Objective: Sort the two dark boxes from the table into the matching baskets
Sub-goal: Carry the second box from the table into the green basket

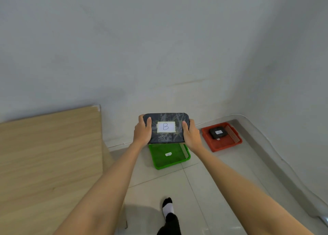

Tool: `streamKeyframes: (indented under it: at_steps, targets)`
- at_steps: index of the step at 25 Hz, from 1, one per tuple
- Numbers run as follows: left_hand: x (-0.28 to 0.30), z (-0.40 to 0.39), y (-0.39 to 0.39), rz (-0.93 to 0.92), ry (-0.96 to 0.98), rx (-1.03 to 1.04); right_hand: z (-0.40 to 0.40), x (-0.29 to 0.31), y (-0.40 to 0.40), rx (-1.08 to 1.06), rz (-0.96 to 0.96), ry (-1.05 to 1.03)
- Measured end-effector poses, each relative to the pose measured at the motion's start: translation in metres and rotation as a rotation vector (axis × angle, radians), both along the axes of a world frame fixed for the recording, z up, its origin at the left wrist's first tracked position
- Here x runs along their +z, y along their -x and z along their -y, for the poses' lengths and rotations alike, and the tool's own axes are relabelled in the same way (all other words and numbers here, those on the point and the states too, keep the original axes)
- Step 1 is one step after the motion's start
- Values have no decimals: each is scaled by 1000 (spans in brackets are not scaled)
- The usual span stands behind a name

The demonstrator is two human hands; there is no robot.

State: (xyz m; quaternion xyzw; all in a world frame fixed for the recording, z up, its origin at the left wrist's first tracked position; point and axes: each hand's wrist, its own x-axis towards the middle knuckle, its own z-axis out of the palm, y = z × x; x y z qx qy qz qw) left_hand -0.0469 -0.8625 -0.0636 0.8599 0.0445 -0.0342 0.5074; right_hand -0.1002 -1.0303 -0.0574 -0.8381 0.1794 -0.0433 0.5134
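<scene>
A dark box with a white label marked "B" hangs in the air above the green basket, held by its two short sides. My left hand grips its left side and my right hand grips its right side. The green basket lies on the floor near the wall with a small white tag inside. To the right, a red basket on the floor holds the other dark box, which carries a white label I cannot read.
A light wooden table fills the left side. My foot in a black and white sock stands on the tiled floor. Grey walls meet in a corner behind the baskets, and a raised ledge runs along the right wall.
</scene>
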Motion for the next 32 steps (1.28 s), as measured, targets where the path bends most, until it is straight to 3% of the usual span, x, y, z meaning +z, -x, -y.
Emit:
streamKeyframes:
  at_steps: [7,12,23,27,32]
  targets:
    - [-44,53,-102,-75,-25,55,56,-49,-118,70,-89,3]
    - [-134,86,-155,-169,-25,140,94,-129,-185,148,-145,18]
    - [-511,145,-228,-194,-13,325,172,-513,-272,285,-131,103]
    - [-623,161,-248,-202,-7,381,190,-633,-285,314,-77,261]
    - [-715,166,-270,-222,-46,401,212,-732,-294,413,-28,693]
